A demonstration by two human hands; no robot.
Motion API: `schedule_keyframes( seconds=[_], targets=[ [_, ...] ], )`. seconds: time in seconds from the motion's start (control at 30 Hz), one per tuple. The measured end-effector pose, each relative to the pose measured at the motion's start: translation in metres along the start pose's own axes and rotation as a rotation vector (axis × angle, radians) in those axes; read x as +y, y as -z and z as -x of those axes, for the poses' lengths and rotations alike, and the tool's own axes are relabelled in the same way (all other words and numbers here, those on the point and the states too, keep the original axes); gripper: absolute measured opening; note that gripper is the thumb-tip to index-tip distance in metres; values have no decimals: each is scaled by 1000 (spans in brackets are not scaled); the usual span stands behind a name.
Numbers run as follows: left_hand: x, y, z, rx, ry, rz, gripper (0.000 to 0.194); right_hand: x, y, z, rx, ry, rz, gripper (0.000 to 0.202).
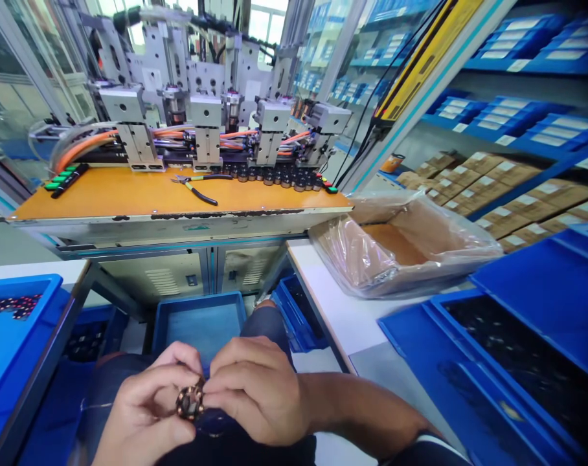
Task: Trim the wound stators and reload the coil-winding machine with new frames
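Observation:
Over my lap, my left hand [151, 408] grips a small ring-shaped motor stator [181, 402], dark with copper-coloured windings around its open middle. Thumb below and fingers above pinch its rim. My right hand [258, 388] is closed, with its fingertips pressed together at the stator's right edge. Whether those fingertips hold a thin wire or just the rim, I cannot make out. Beneath and beyond the hands lies a blue tray [201, 301] at knee level.
A machine [206, 123] stands behind an orange bench top [177, 194] bearing cutting pliers [197, 188] and a row of dark round parts [279, 176]. To the right are a plastic-lined carton [342, 259] and blue bins [430, 323]. A blue bin [12, 362] stands left.

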State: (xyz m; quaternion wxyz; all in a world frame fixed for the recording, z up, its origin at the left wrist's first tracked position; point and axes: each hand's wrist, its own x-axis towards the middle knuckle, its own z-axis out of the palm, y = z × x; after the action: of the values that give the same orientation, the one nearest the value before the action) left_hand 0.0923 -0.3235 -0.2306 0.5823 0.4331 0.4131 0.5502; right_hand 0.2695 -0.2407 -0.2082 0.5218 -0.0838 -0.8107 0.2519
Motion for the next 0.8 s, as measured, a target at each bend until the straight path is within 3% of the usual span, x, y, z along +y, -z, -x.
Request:
schedule_keyframes(
  seconds=[0.1,0.23,0.37,0.53,0.67,0.8],
  targets=[
    [2,-2,1,81,-35,-72,33,-3,-6,7,44,-74,-4,15],
    [13,-14,1,186,101,-37,49,0,-8,12,83,21,73,16],
    [18,-22,3,169,203,-71,33,2,-7,12,69,48,121,16],
    [14,-24,5,322,83,-19,22,-2,-8,10,112,-61,147,12],
    [9,-13,6,225,-39,42,22,-4,-7,9,118,-144,125,12],
    [1,-2,5,157,-54,260,33,-2,-8,11,92,-39,74,15]
  ],
)
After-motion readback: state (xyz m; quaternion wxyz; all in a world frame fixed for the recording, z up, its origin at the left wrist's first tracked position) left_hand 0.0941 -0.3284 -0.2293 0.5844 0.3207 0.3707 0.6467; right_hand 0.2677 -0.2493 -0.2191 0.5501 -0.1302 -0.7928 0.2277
